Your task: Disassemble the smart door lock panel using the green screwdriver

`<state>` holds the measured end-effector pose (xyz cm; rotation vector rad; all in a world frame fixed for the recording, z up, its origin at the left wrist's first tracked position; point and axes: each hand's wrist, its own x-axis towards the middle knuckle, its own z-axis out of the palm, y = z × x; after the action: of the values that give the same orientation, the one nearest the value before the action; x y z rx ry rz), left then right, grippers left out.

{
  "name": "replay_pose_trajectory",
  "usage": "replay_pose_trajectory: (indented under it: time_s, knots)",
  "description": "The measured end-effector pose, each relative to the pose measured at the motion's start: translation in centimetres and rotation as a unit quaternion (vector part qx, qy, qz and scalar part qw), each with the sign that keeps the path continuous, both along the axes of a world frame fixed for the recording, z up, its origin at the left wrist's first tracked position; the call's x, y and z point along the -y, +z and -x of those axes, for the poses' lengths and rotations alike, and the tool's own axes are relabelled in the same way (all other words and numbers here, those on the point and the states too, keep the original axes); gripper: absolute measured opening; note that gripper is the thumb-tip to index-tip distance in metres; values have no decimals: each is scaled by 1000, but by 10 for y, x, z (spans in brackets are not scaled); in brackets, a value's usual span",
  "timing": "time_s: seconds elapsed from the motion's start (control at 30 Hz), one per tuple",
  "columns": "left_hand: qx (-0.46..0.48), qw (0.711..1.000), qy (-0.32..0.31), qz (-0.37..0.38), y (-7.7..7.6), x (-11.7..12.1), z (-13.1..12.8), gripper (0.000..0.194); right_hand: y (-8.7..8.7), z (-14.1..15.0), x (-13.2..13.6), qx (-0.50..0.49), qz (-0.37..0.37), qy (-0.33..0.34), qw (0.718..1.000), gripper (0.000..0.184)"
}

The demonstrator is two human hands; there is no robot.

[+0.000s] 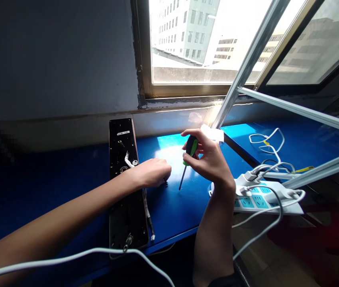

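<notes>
One screwdriver sits gripped in my closed right fingers, its shaft slanting toward seven o'clock, tip just beside my left hand, whose fingers curl over a small dark part, grip unclear, on the bench.

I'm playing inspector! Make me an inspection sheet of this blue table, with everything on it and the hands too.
Surface: blue workbench, with bright window glare.
Job's things: green-and-black screwdriver; black lock panel lying flat.
Clutter: white power strip with plugs in it.
Hands: right hand grips the screwdriver; left hand is beside the panel, and what it holds cannot be seen.
Cables: white cables in front and at right.
Surroundings: window showing buildings; metal bars.
</notes>
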<state>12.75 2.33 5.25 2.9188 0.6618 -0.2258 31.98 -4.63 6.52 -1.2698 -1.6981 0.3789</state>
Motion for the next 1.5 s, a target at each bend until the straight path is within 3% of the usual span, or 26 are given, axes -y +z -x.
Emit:
replay_pose_trajectory:
  time_s: [0.23,0.4,0.53,0.73,0.87,1.0,1.07,1.23,1.37,1.5]
  knots:
    - [13,999,-9,-40,4,8,5,24,5,3,2,1,8,6,1000,48]
    - [98,989,-27,-110,3,26,43,17,9,10,3,-28,-11,35,999,47]
    - [140,979,-31,-142,-11,34,73,35,14,25,3,-52,-64,61,995,47]
    - [187,967,-40,-166,-25,27,87,39,22,51,0,-41,-101,114,988,51]
    - [199,964,-29,-172,-25,16,90,38,26,64,-4,-26,-112,131,985,53]
    - [259,956,-27,-131,-23,10,98,28,30,75,-7,-21,-130,133,982,54]
    - [320,939,-3,-128,-24,13,106,21,30,81,-8,-30,-148,137,979,56]
    - [437,881,100,-150,-40,39,131,34,27,97,-12,-75,-223,151,960,60]
    - [423,877,181,-140,-53,54,141,40,24,108,-15,-60,-252,141,955,53]
    - [390,881,243,-109,-56,55,142,57,25,115,-18,-41,-265,139,953,50]
